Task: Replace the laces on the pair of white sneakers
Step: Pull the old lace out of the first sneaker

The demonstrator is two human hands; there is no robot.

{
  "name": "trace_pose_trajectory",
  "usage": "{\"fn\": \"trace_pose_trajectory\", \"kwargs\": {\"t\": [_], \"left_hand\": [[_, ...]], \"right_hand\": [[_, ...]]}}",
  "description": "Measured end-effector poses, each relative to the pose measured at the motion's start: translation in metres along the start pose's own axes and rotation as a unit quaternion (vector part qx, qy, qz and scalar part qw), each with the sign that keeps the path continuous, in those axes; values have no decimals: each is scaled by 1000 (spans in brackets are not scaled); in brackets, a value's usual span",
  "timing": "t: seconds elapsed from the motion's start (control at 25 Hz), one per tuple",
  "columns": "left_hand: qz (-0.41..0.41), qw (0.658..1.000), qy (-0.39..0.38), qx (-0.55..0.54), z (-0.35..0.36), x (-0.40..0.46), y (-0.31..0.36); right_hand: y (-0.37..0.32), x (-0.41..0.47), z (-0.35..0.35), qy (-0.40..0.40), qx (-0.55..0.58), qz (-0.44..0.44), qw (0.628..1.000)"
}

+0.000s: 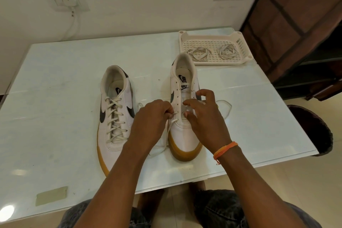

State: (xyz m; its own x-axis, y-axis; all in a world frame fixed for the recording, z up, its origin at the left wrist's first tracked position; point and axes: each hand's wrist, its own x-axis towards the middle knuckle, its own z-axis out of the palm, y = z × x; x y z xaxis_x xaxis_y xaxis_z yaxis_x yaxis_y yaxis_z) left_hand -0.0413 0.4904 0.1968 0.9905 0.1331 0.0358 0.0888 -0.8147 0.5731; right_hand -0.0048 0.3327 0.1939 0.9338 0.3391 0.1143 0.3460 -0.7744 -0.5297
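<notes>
- The right sneaker (185, 116) stands at the centre of the white table (55, 98), toe pointing to 6 o'clock, most of its eyelets without lace.
- The left hand (151, 118) pinches the lace (167, 129) between curled fingers, at the lower eyelets on the 9 o'clock side of this shoe.
- The right hand (205, 114) lies on the 3 o'clock side of the same shoe, fingers bent, fingertips on the tongue and the eyelet row; if it really holds a lace end I cannot tell.
- One part of the lace runs down to 7 o'clock beside the toe, another part makes a loop (225, 106) on the table at 3 o'clock of the shoe.
- The hands cover the middle of the shoe, so the lowest crossings are mostly hidden.
- The left sneaker (114, 114) stands at 9 o'clock of the other one, fully laced, just beside the left forearm.
- A white plastic tray (185, 40) sits at 1 o'clock near the table's far edge, touching or almost touching the right sneaker's heel; two bundled laces (199, 53) lie in it.
- An orange thread band (224, 149) is around the right wrist.
- A piece of tape (51, 195) sticks on the table at 7 o'clock.
- A dark stool (311, 127) stands at 3 o'clock beside the table.
</notes>
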Motion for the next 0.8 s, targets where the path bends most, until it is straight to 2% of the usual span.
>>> {"fn": "trace_pose_trajectory", "kwargs": {"t": [0.12,0.28,0.4,0.6,0.72,0.8], "left_hand": [[72,994,31,73,3,-2,-5],[92,993,76,12,-8,-2,12],[46,994,92,-33,-15,1,4],[-65,994,60,63,-19,-2,-8],[-135,985,73,75,-24,-17,11],[-160,983,37,81,-18,-35,38]], "right_hand": [[0,1,-1,2,-2,7,1000],[5,1,-6,3,0,29,1000],[4,-1,-3,4,-12,13,1000],[3,1,-7,4,85,56,995],[1,2,-10,-16,97,61,993],[0,4,-11,-12,92,64,994]]}}
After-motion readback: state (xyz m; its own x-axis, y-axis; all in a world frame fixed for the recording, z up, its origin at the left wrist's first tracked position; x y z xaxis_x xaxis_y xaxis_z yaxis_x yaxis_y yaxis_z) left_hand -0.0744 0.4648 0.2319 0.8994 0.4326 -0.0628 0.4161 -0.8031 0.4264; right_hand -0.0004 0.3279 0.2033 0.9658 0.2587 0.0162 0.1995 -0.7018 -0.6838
